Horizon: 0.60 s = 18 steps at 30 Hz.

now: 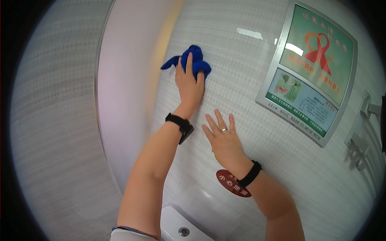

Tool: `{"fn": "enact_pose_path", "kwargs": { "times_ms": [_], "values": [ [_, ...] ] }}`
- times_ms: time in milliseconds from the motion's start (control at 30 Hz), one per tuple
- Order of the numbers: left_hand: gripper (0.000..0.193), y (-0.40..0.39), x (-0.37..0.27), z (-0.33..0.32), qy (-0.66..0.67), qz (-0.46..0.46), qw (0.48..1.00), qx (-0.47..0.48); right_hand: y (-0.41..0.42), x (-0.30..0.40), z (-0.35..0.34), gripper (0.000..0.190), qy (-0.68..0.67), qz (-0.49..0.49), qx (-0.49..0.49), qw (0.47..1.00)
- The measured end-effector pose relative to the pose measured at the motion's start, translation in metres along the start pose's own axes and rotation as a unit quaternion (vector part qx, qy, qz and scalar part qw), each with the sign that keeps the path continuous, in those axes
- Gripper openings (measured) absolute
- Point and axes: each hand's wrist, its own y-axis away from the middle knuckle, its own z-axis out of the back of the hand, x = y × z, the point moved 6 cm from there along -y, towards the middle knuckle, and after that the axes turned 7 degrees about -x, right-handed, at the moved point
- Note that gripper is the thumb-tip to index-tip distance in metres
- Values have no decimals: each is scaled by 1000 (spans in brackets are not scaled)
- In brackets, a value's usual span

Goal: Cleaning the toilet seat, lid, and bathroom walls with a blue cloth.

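A bunched blue cloth (196,61) lies against the pale patterned wall (223,87), pressed there by my left hand (190,81), whose fingers spread over it. One end of the cloth sticks out to the left. Lower and to the right, my right hand (227,144) holds nothing; its fingers are spread and it is at the wall, though whether the palm touches cannot be told. Each wrist wears a black band. Partly behind the right wrist is a dark red oval sticker (230,182) bearing writing.
A metal-framed poster (316,54) with a red ribbon picture hangs at the upper right. Beyond it is a metal wall fixture (359,135). A pale panel (126,60) stands at the left. Below the arms shows a white toilet cistern lid (175,220) with a round button (184,231).
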Motion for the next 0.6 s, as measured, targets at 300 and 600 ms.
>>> {"fn": "enact_pose_path", "kwargs": {
  "times_ms": [300, 600],
  "values": [
    [66, 62, 5, 26, -47, 61, 996, 54, 0, 1, 2, 40, -5, -3, -24, 1000],
    [66, -3, -72, -14, -24, -40, 998, 48, 0, 1, 2, 40, -22, -13, -30, 999]
  ]
}}
